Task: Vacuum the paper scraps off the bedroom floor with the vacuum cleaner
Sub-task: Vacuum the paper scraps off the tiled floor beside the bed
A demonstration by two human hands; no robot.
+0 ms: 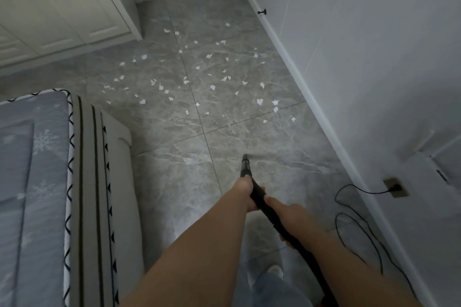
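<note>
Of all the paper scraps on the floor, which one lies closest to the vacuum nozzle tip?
The small scrap just past the tile seam, straight ahead of the nozzle. Every other scrap lies farther up the floor or off toward the wall.

Grey marbled tile floor [174, 177], white wardrobe [62, 15] left, white wall [374, 57] right, patterned bed [37, 182] near left.

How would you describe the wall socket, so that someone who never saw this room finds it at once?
Follow the white wall on the right down toward the lower right of the view. Low on it, just above the skirting, sits the socket, a small brownish plate. It alone has a black cord plugged in, which loops over the floor.
</note>
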